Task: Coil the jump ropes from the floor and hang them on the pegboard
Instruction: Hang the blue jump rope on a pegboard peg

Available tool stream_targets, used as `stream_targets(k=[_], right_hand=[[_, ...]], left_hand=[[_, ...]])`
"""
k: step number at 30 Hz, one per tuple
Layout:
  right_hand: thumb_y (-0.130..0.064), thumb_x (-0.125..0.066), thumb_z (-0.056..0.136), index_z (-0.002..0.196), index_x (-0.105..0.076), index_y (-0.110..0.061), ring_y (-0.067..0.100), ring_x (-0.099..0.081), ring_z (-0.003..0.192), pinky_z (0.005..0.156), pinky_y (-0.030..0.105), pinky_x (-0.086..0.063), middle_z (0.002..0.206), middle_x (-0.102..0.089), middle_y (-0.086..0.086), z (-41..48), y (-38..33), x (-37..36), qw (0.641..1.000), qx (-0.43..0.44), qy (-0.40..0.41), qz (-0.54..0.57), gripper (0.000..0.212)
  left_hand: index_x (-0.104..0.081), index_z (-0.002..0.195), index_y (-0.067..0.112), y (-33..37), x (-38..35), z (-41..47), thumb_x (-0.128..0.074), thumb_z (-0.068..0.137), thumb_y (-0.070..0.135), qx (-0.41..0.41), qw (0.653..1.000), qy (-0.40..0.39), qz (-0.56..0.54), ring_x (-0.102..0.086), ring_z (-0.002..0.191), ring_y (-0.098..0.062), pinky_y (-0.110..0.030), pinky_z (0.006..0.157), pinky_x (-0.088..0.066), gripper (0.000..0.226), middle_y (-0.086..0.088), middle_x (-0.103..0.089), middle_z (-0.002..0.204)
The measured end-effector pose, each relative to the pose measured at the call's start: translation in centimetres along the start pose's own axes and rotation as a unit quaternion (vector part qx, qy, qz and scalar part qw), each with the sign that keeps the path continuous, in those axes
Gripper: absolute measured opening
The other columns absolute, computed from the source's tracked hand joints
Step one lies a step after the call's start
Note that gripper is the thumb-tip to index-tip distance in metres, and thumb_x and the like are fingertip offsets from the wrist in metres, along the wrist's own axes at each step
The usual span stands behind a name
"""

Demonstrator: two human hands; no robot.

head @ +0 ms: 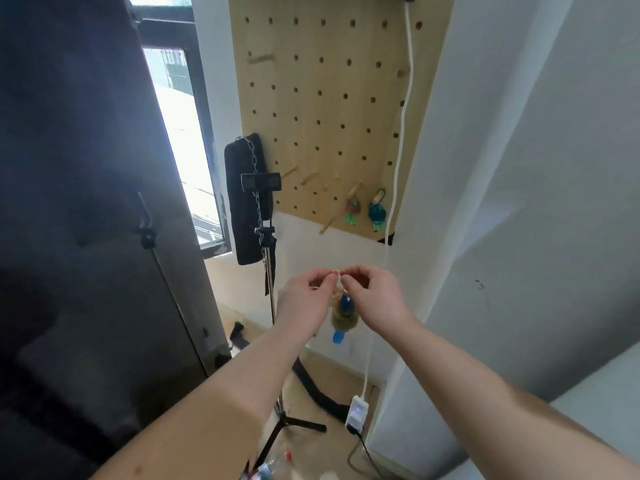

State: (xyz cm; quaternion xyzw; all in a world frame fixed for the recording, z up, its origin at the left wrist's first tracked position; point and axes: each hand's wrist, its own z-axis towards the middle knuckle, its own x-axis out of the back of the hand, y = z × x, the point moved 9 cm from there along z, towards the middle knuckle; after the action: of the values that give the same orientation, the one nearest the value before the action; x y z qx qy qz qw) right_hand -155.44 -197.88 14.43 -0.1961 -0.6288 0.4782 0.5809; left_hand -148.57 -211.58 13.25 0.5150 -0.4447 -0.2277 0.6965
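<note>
Jump rope (pixel 341 315), coiled into a tight tan bundle with blue handle ends, hangs in the air below the pegboard (pixel 329 98), under its bottom edge and well short of it. Left hand (pixel 304 294) and right hand (pixel 375 289) meet at the top of the bundle, fingers of both curled in and pinching it there. What exactly the fingertips grip, loop or tie, is too blurred to tell, and the hands cover the coil's upper part. One blue end pokes out beneath the coil. On the pegboard's lower right, two small bundles hang from wooden pegs: a red and green bundle (pixel 352 209) and just beside it a teal bundle (pixel 376 212). Their detail is too small to make out. A white cable (pixel 404 126) runs down the pegboard's right edge, passes behind the right hand and ends at a white power block (pixel 357 410) on the floor below. Left of the pegboard: black bag (pixel 242 209) with a chain, and in front of it a small camera (pixel 260 181) on a tripod stand whose pole is partly hidden by the left forearm. Farther left, a window (pixel 180 126), half covered by a dark curtain (pixel 69 168).
</note>
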Motion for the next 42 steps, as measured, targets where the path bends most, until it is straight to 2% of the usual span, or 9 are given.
stream_targets(k=[7,11,16,19,23,29,33,39,42], right_hand=[[-0.027,-0.061,0.093,0.1,-0.068,-0.03,0.005,-0.064,0.084,0.07,0.023,-0.053,0.09,-0.068,-0.013,11.9,1.3,-0.9,0.999,0.01,-0.02,-0.031,0.01],[-0.033,-0.062,0.091,0.093,-0.067,-0.033,0.0,-0.062,0.08,0.061,0.018,-0.047,0.085,-0.067,-0.016,20.3,0.6,-1.5,0.996,0.038,-0.032,-0.077,0.006],[-0.032,-0.065,0.091,0.096,-0.072,-0.025,0.004,-0.065,0.084,0.074,0.025,-0.055,0.087,-0.071,-0.013,29.1,0.2,-2.2,0.99,0.081,-0.056,-0.106,0.011],[-0.027,-0.063,0.093,0.101,-0.073,-0.021,0.009,-0.066,0.085,0.078,0.029,-0.057,0.091,-0.072,-0.008,33.1,0.2,-2.4,0.985,0.091,-0.057,-0.138,0.014],[-0.024,-0.062,0.092,0.096,-0.071,-0.023,0.013,-0.065,0.086,0.078,0.031,-0.055,0.091,-0.071,-0.006,37.3,0.8,-2.7,0.981,0.078,-0.056,-0.17,0.011],[-0.039,-0.063,0.091,0.114,-0.067,-0.031,0.013,-0.066,0.097,0.091,0.043,-0.054,0.103,-0.072,-0.01,40.2,0.9,-4.5,0.969,0.084,-0.094,-0.212,0.024],[-0.04,-0.062,0.093,0.107,-0.069,-0.033,0.016,-0.065,0.097,0.091,0.046,-0.051,0.1,-0.071,-0.009,41.4,0.9,-5.2,0.962,0.079,-0.087,-0.245,0.017],[-0.035,-0.058,0.095,0.103,-0.069,-0.032,0.018,-0.064,0.094,0.093,0.044,-0.045,0.095,-0.07,-0.008,42.7,1.1,-5.0,0.951,0.078,-0.064,-0.294,0.013],[-0.033,-0.058,0.097,0.106,-0.069,-0.028,0.018,-0.063,0.094,0.094,0.043,-0.043,0.097,-0.071,-0.007,43.4,1.0,-4.4,0.952,0.073,-0.045,-0.293,0.015]], left_hand=[[-0.072,0.11,0.028,-2.2,-2.6,11.1,-0.06,0.095,0.035,0.049,0.998,0.001,-0.046,-0.063,0.091,0.0,-0.018,0.071,-0.046,0.02,0.013,-0.071,0.1],[-0.071,0.114,0.031,-1.8,-3.6,19.1,-0.055,0.096,0.031,0.058,0.997,0.03,-0.04,-0.062,0.087,-0.001,-0.021,0.071,-0.05,0.024,0.013,-0.071,0.1],[-0.069,0.114,0.03,-1.4,-5.1,27.5,-0.049,0.099,0.026,0.089,0.991,0.063,-0.081,-0.062,0.078,-0.001,-0.014,0.052,-0.045,0.025,0.009,-0.069,0.095],[-0.066,0.105,0.041,-2.4,-5.8,31.0,-0.052,0.096,0.033,0.133,0.98,0.086,-0.12,-0.064,0.078,-0.003,-0.022,0.06,-0.052,0.018,0.016,-0.067,0.091],[-0.064,0.089,0.046,-4.1,-6.5,34.6,-0.058,0.087,0.042,0.163,0.969,0.106,-0.155,-0.07,0.085,-0.013,-0.037,0.075,-0.061,0.008,0.011,-0.071,0.094],[-0.067,0.1,0.033,-3.3,-7.1,37.1,-0.057,0.097,0.026,0.127,0.97,0.097,-0.183,-0.068,0.092,-0.011,-0.028,0.077,-0.057,0.013,0.004,-0.071,0.1],[-0.068,0.097,0.037,-4.0,-6.9,37.6,-0.058,0.097,0.027,0.133,0.97,0.099,-0.18,-0.067,0.089,-0.008,-0.022,0.068,-0.052,0.013,0.006,-0.071,0.099],[-0.066,0.091,0.038,-3.7,-7.2,39.5,-0.057,0.098,0.026,0.124,0.976,0.083,-0.156,-0.066,0.095,-0.011,-0.022,0.07,-0.052,0.016,0.004,-0.069,0.105],[-0.068,0.087,0.035,-3.5,-7.8,40.7,-0.059,0.096,0.025,0.174,0.966,0.055,-0.182,-0.064,0.098,-0.014,-0.026,0.072,-0.054,0.016,0.002,-0.068,0.106]])
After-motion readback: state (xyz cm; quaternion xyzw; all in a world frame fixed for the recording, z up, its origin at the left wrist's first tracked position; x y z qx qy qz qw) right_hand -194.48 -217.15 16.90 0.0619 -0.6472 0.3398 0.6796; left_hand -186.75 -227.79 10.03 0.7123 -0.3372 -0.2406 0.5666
